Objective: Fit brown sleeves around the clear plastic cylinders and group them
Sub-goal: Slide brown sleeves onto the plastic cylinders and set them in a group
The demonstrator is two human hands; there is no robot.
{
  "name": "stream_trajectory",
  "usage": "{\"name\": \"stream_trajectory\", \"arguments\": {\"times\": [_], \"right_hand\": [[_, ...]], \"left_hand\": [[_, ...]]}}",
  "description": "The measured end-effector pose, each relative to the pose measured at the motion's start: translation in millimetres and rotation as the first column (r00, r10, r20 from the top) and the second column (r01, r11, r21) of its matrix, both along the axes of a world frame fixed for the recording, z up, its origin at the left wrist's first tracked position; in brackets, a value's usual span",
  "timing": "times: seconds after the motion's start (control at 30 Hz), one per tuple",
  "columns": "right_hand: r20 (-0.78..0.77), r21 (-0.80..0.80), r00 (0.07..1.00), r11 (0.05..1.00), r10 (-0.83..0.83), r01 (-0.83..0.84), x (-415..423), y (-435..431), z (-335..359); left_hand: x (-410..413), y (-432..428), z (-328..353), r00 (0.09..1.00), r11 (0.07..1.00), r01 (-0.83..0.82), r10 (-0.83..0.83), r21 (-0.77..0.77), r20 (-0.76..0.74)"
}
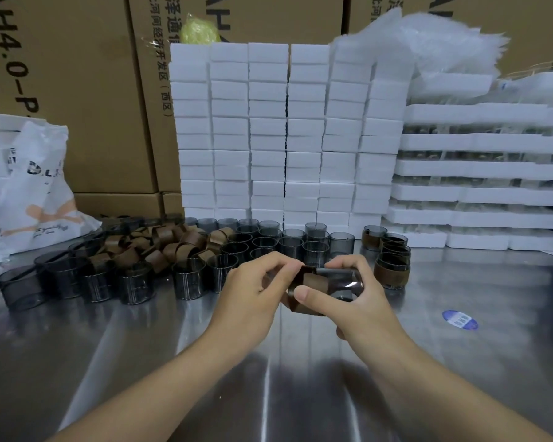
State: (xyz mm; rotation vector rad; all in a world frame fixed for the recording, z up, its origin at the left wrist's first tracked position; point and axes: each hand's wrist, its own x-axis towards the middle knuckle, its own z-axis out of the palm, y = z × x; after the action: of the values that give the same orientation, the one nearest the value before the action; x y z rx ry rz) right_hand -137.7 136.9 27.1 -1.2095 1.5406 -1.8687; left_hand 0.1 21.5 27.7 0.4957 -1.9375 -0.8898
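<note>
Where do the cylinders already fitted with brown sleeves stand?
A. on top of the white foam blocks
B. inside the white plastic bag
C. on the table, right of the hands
C: the sleeved cylinders cluster on the metal table just right of the right hand, which holds a clear cylinder while the left hand pinches a brown sleeve.

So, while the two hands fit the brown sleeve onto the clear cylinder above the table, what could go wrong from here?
1. The brown sleeve sits only on one end of the clear cylinder and looks slanted; pushed further, it may crease or jam.
2. The left hand and right hand work in the air over the steel table; a slip could drop the cylinder onto the bare cylinders standing just behind.
</note>
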Motion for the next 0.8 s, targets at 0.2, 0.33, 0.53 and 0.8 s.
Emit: {"name": "stream_trajectory", "arguments": {"times": [0.2,0.33,0.53,0.8], "right_hand": [[0.023,-0.011,0.999,0.999,0.043,-0.043,1,1,1],[0.047,-0.021,0.999,1.0,0.005,-0.004,6,2,3],[0.094,0.009,0.995,0.999,-0.038,0.038,14,5,7],[0.156,0.102,0.985,0.993,-0.075,0.06,13,8,10]], "left_hand": [[0,-1,0,1.0,1.0,-0.011,0.011,-0.01,0.005],[5,-9,-3,0.996,0.986,-0.084,0.087,-0.141,0.013],[6,-9,-2,0.988,0.938,-0.149,0.153,-0.313,-0.013],[7,-3,1,0.99,0.87,-0.141,0.133,-0.473,-0.052]]}}
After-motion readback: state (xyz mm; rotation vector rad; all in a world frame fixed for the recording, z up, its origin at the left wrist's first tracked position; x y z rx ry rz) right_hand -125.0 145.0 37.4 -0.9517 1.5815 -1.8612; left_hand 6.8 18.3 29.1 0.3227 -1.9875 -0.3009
